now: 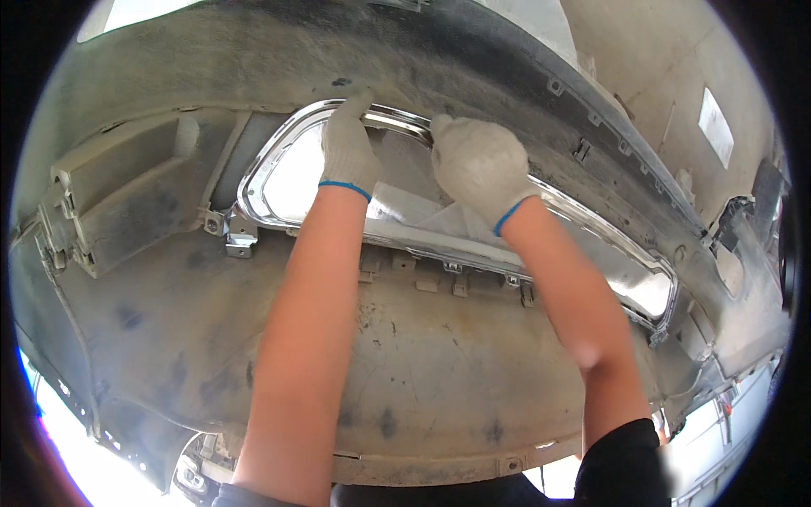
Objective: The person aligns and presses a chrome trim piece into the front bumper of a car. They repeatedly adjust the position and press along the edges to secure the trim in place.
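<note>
A large dusty grey car bumper (422, 372) fills the view, seen from its inner side. A shiny chrome trim frame (253, 203) rims a long opening across its middle. My left hand (346, 152), in a white knit glove with a blue cuff, lies on the upper edge of the chrome frame, fingers pressed against it. My right hand (477, 165), gloved the same way, is closed on the upper chrome edge just to the right of the left hand. Both bare forearms reach up from the lower edge.
Small metal clips and tabs (241, 245) line the lower edge of the frame. A moulded bracket (110, 203) sits at the bumper's left end. A pale wall with a white sheet (716, 127) stands at the upper right. Bright floor shows at the lower corners.
</note>
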The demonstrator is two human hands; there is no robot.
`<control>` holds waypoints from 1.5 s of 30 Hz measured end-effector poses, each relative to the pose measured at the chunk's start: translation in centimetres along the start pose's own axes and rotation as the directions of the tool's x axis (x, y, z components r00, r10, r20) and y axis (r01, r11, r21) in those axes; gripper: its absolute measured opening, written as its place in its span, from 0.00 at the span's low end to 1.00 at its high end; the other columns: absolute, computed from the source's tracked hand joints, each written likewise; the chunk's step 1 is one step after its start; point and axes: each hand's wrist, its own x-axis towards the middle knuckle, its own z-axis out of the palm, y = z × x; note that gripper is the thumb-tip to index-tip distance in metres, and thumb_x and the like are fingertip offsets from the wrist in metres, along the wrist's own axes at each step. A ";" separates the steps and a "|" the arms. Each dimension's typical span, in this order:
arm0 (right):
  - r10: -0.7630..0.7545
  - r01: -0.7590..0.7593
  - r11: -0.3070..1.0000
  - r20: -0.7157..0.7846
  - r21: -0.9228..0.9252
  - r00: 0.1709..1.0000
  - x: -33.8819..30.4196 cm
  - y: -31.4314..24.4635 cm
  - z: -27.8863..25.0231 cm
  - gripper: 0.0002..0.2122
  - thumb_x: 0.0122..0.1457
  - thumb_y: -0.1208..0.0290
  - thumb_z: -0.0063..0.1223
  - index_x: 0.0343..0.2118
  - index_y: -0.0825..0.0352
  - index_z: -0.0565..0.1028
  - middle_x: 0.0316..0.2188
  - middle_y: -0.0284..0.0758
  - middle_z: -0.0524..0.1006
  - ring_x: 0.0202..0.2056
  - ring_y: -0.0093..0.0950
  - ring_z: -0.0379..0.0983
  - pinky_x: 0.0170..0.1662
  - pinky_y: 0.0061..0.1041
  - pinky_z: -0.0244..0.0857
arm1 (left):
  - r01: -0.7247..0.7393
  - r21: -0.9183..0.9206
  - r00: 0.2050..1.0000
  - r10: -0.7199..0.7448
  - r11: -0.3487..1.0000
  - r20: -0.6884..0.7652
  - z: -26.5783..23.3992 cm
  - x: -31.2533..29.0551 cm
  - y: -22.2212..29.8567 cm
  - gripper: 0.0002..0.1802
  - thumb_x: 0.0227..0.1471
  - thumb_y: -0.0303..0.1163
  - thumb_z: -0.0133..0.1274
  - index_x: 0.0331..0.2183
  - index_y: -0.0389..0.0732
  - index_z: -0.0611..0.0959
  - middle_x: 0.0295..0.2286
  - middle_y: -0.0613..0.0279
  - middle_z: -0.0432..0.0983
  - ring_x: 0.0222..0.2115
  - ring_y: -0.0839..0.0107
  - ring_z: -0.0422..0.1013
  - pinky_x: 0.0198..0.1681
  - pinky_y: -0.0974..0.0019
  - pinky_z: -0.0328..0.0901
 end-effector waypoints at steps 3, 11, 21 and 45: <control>0.056 -0.059 0.980 0.018 0.189 0.998 0.9 1.7 -0.6 0.12 0.60 0.65 0.49 0.35 0.72 0.76 0.32 0.52 0.80 0.38 0.45 0.79 0.42 0.42 0.73 | -0.019 -0.008 0.999 0.019 1.000 0.032 -0.5 0.9 0.2 0.11 0.57 0.29 0.57 0.42 0.35 0.82 0.38 0.57 0.78 0.40 0.66 0.74 0.43 0.62 0.69; 0.139 -0.288 0.822 0.319 0.491 0.938 4.8 3.3 0.7 0.20 0.63 0.57 0.49 0.45 0.71 0.78 0.41 0.52 0.80 0.45 0.48 0.76 0.51 0.44 0.68 | -0.010 -0.005 1.000 0.010 1.000 0.005 -0.8 1.5 0.0 0.04 0.58 0.25 0.54 0.36 0.36 0.79 0.34 0.59 0.75 0.36 0.67 0.74 0.42 0.62 0.71; -0.006 -0.058 0.891 0.138 0.450 0.990 5.5 3.4 2.7 0.18 0.65 0.57 0.46 0.37 0.70 0.77 0.35 0.51 0.80 0.41 0.49 0.76 0.47 0.46 0.68 | -0.052 0.018 0.993 0.053 0.999 -0.102 -0.2 1.6 -0.7 0.11 0.51 0.27 0.59 0.39 0.36 0.83 0.35 0.60 0.78 0.36 0.68 0.73 0.37 0.63 0.67; 0.110 -0.098 0.993 -0.223 0.061 0.969 5.5 1.5 6.0 0.16 0.68 0.57 0.45 0.31 0.66 0.73 0.23 0.43 0.81 0.26 0.39 0.81 0.30 0.37 0.75 | -0.004 -0.106 1.000 0.001 0.994 -0.027 0.0 1.1 -1.2 0.10 0.54 0.28 0.53 0.39 0.36 0.81 0.36 0.58 0.78 0.38 0.63 0.74 0.42 0.59 0.69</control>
